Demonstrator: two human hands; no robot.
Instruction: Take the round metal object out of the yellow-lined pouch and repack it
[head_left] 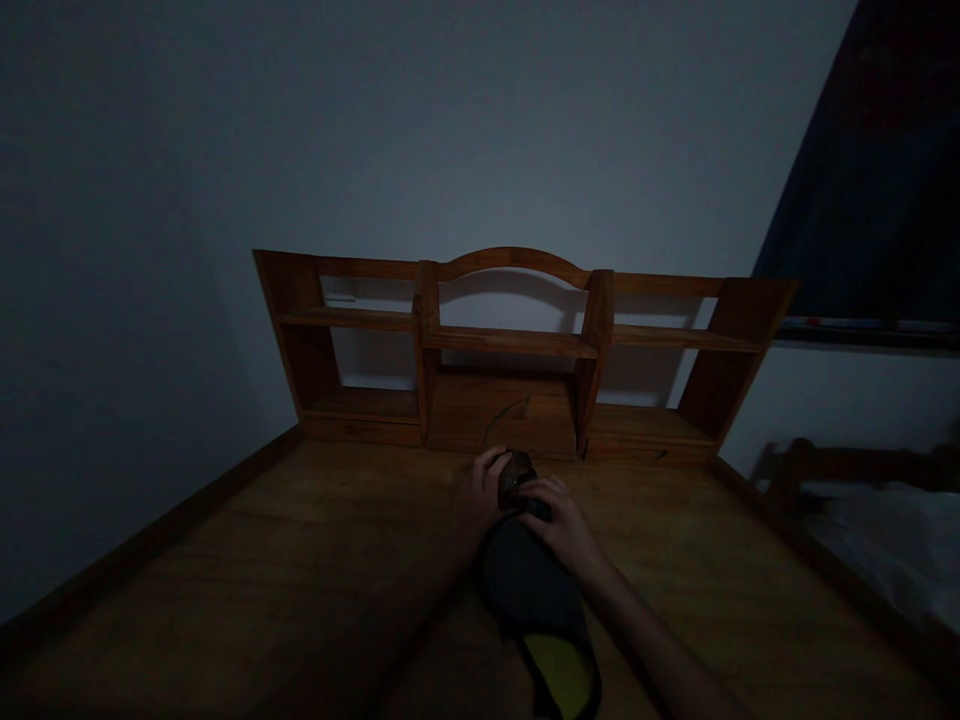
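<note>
The picture is very dim, so small details are lost. Between my hands is a small dark brown, rounded object (514, 478) with a glossy spot; its kind I cannot make out. My left hand (478, 500) is closed around its left side. From the right, my right hand (561, 520) grips a black part (535, 506) at its lower right, fingers bent. Just below both hands lies a dark grey, rounded, flat case-like item (529, 580) with black edging and a yellow-green inner surface (561, 672) showing at its near end. It rests on the wooden desk (360, 530).
A wooden shelf unit (510, 342) with an arched centre stands at the desk's back, against a pale wall (450, 130). A thin dark line, perhaps a cord (504, 412), rises before its middle panel. Raised edges border the desk. A dark curtain or window (885, 200) is at right.
</note>
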